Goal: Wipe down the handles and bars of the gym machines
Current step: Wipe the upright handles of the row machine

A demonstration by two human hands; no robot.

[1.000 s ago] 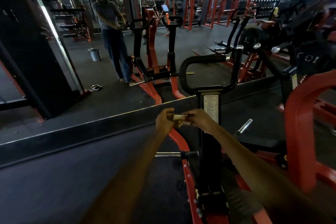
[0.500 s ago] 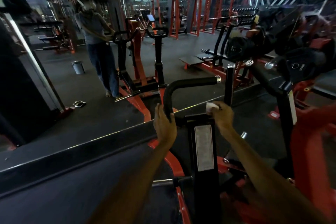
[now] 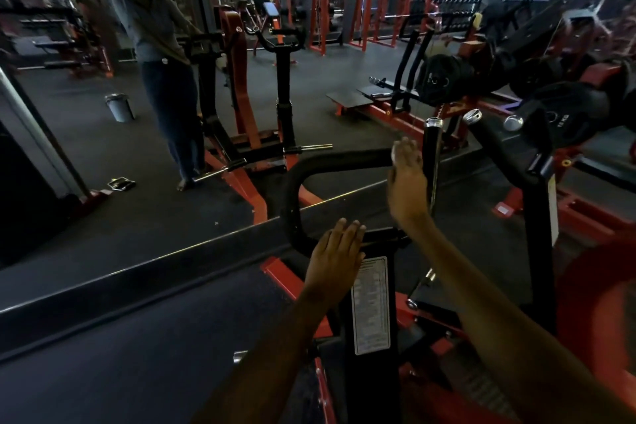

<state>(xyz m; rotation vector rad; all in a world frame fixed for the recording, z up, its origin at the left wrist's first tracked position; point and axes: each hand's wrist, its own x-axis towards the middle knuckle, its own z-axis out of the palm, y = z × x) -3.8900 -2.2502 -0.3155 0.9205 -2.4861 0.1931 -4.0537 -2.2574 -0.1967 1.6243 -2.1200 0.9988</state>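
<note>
- The handle (image 3: pixel 344 162), a black padded bar, curves up from the machine post ahead of me.
- My right hand (image 3: pixel 406 182) reaches up, its grip curled around a white cloth (image 3: pixel 395 153) at the bar's end.
- My left hand (image 3: pixel 335 256) lies flat, fingers straight, on the bar's base.

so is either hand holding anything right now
The right hand presses a small white wipe against the end of the black handle bar; the left hand lies flat, holding nothing.
</note>
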